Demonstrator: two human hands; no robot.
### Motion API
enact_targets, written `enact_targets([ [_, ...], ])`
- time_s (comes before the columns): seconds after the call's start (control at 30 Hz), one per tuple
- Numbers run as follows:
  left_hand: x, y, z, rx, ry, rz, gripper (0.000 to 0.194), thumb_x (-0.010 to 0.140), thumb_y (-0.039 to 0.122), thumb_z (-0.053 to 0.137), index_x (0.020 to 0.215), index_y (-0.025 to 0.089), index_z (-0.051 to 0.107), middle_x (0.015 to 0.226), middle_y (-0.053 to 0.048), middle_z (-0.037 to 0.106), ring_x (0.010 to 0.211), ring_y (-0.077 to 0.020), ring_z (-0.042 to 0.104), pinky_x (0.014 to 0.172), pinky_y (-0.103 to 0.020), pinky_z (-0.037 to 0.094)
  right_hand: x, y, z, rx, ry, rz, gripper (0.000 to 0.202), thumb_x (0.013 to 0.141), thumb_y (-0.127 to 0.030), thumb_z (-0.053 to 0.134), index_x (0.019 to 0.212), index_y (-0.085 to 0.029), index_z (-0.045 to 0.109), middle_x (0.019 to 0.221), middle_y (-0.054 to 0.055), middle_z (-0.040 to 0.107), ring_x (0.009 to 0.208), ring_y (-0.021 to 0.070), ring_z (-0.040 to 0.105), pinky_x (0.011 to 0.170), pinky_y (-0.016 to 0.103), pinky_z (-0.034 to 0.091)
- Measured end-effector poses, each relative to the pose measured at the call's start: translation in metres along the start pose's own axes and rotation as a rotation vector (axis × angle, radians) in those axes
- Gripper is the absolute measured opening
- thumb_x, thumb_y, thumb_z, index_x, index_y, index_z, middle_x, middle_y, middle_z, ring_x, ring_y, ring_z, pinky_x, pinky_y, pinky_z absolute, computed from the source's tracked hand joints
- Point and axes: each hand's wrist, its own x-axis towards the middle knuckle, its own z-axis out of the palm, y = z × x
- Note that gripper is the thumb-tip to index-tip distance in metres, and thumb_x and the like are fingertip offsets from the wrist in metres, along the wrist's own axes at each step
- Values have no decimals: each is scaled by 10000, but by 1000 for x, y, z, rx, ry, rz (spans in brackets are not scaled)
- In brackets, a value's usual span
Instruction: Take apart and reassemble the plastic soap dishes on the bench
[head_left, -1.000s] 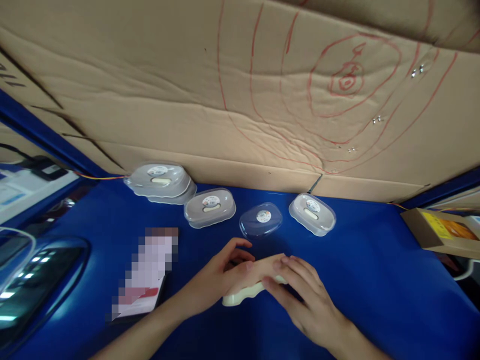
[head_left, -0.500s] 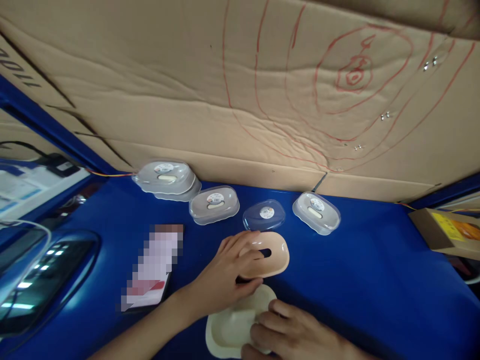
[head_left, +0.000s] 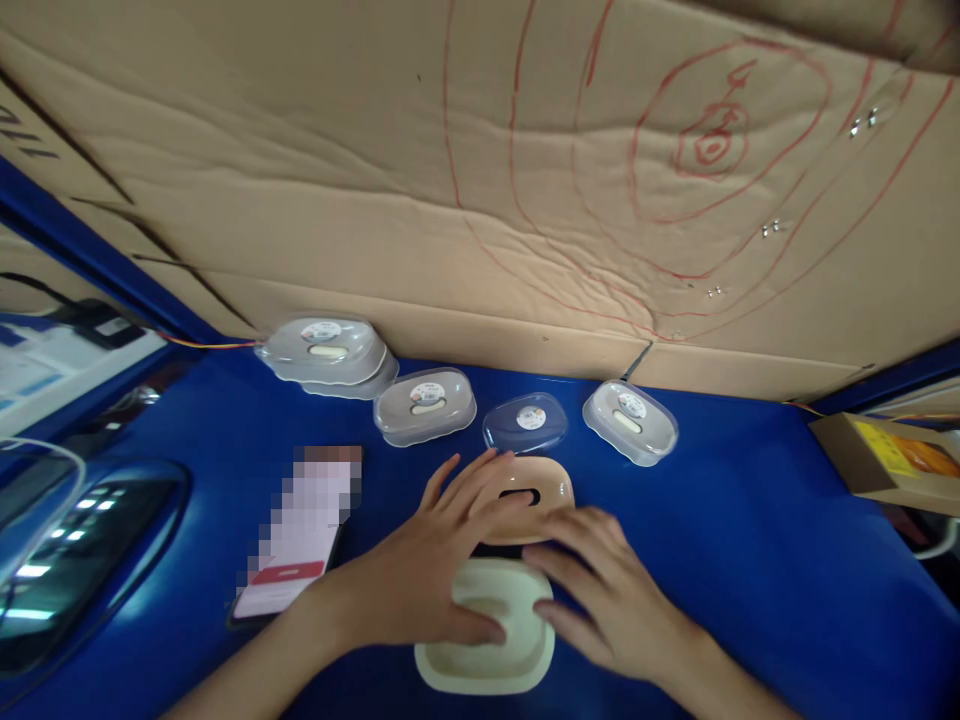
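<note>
A peach oval tray with a slot (head_left: 553, 482), like a soap dish insert, lies on the blue table. Closer to me sits a pale green oval dish (head_left: 484, 683) with its hollow facing up. My left hand (head_left: 420, 570) is spread over both, its fingers across the left part of the peach tray and its thumb above the green dish. At their right edges is my right hand (head_left: 615, 590), fingers apart, fingertips by the peach rim and thumb beside the green dish; contact is unclear. Behind the peach tray lies a clear lid (head_left: 517, 428) with a round label.
Clear-lidded oval boxes stand at the back: a stack (head_left: 322, 355), a single box (head_left: 424, 405) and another box (head_left: 630, 422) at right. A phone (head_left: 300, 540) lies left. Cardboard (head_left: 337, 150) walls the back. A brown carton (head_left: 885, 460) sits far right.
My right hand has moved up and away from the green dish toward the peach tray, its fingers opening. My left hand has spread, its thumb now lower over the green dish.
</note>
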Motion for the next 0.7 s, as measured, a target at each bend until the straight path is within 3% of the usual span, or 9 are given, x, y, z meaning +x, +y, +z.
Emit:
enact_targets([
  [0.13,-15,5,-9,-60,-118,-43,1327,608,573,964,1682,429,199,1805,-107,58,1630,-498,32,1242,-794,90,-1,28,0,-130,-130,153,470,1048,-385,622,1493,-249,556,1612,127,517,1515,349,419,1172,606,425],
  [0.2,-21,9,-3,-50,-157,-26,1360,600,542,974,1686,443,163,1806,-107,25,1622,-518,37,1226,-814,106,-1,36,1,-140,-138,164,395,1053,-334,623,1438,-252,610,1566,110,574,1493,323,459,1157,570,464],
  [0.33,-24,14,19,74,-200,42,1434,594,368,1001,1694,436,84,1798,-139,-46,1616,-524,63,1222,-823,83,-2,39,-5,-139,-24,188,315,1058,-329,622,1353,-232,673,1414,112,684,1446,304,509,1121,516,512],
  [0.4,-22,14,25,132,-173,46,1402,635,311,972,1699,415,64,1792,-153,-69,1618,-519,74,1223,-822,76,-2,35,-10,-139,23,182,317,1059,-344,621,1349,-224,672,1373,116,701,1427,307,523,1108,510,521],
  [0.5,-17,10,24,214,-32,50,1268,724,237,885,1702,387,92,1791,-148,-88,1619,-519,73,1224,-819,37,0,24,-13,-105,23,118,320,1067,-375,603,1329,-205,670,1332,125,712,1406,312,534,1085,489,532],
  [0.6,-11,5,16,276,71,49,1140,781,125,783,1695,384,152,1804,-116,-2,1636,-471,75,1254,-767,-10,2,8,-5,-28,-45,12,272,1085,-379,567,1249,-196,684,1268,105,729,1342,277,580,1097,443,510],
  [0.7,-6,2,10,173,-16,41,1052,796,146,769,1669,389,234,1764,-47,286,1641,-389,169,1306,-661,78,1,-6,5,-9,-96,-20,213,1081,-355,578,1178,-198,683,1261,78,728,1306,246,600,1137,418,460],
])
